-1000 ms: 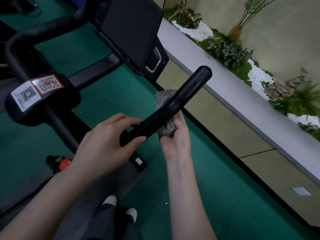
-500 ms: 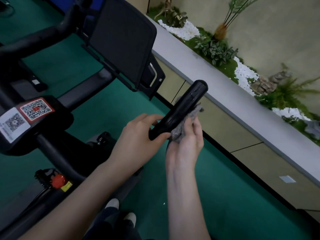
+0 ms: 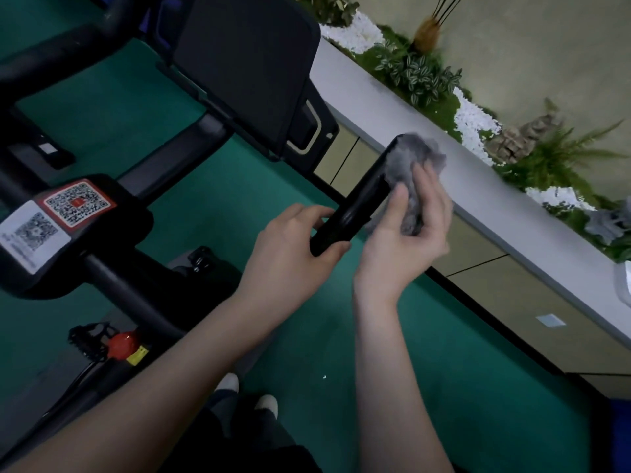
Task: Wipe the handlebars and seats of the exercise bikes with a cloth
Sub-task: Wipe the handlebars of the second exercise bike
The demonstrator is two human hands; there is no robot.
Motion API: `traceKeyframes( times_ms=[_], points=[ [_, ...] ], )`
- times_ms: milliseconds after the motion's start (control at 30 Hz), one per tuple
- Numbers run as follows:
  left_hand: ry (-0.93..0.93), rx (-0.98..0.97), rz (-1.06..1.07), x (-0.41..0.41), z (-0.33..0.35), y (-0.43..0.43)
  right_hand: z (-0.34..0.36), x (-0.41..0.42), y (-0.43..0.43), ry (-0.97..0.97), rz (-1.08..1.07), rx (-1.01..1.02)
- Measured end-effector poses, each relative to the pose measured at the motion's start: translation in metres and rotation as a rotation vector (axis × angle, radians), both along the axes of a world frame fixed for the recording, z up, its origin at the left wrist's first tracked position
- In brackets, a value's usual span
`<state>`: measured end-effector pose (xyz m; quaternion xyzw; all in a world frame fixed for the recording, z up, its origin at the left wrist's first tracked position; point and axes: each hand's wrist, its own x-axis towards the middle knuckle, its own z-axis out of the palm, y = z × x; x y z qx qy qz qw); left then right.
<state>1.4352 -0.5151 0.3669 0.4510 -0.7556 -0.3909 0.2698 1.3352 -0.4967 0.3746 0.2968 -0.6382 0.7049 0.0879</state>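
Planter: a long raised bed with a grey ledge (image 3: 512,206) runs along the wall on the right. It holds leafy plants (image 3: 416,76), ferns, white pebbles (image 3: 473,119) and grey rocks.
Handlebar: a black bar end (image 3: 358,206) slants up to the right at centre.
Cloth: a grey, bunched cloth (image 3: 415,165) covers the bar's tip and hangs down its right side.
Right hand: the right hand (image 3: 409,233) grasps the cloth, with the fingers pressing it against the bar.
Left hand: the left hand (image 3: 293,247) has its fingers clenched round the bar's lower part, just below the cloth.
Open room: green floor (image 3: 478,370) spreads below and right of the hands, up to the planter's panelled base.
In the way: a black console screen (image 3: 246,70) stands close above-left of the bar.
Around: QR stickers (image 3: 76,203) sit on the bike frame at left. A red knob (image 3: 123,343) is beside a pedal lower left. The person's shoes (image 3: 266,402) are at the bottom.
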Motion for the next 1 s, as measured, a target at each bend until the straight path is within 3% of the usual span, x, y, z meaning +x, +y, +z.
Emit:
traceKeyframes(
  times_ms=[133,200,433,633,900,1000],
  points=[
    [0.005,-0.004,0.005,0.000,0.000,0.000,0.011,-0.036,-0.010,0.697,0.076,0.230],
    [0.004,-0.003,0.007,0.000,-0.001,-0.001,0.022,-0.057,-0.013,0.943,0.193,0.356],
    [0.000,0.015,0.011,0.000,-0.002,-0.001,0.049,-0.075,-0.008,1.344,0.771,0.690],
    [0.041,0.039,0.021,0.001,-0.005,0.000,0.083,-0.078,-0.035,1.394,0.787,0.933],
    [0.053,0.028,0.039,-0.001,-0.005,0.000,0.110,-0.051,-0.080,1.315,1.081,1.646],
    [0.050,0.025,0.043,-0.001,-0.005,0.001,0.110,-0.044,-0.090,1.205,1.180,1.806]
  ],
)
